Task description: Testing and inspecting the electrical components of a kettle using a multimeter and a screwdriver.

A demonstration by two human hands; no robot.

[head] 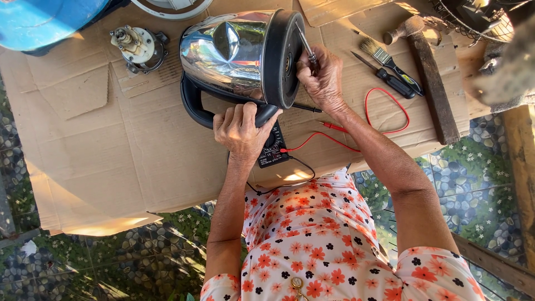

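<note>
My left hand (pixel 241 132) clamps the electric kettle (pixel 242 56) by its black handle at frame centre while my right hand (pixel 323 78) grips the screwdriver (pixel 306 44) against its base; I'd keep it square.

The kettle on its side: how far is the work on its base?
Done: the steel kettle lies on its side on the cardboard, black base toward the person, with a multimeter and its red lead laid out. In hand: the left hand steadies the handle while the right hand works a screwdriver at the base. Left: the base is not off yet.
</note>
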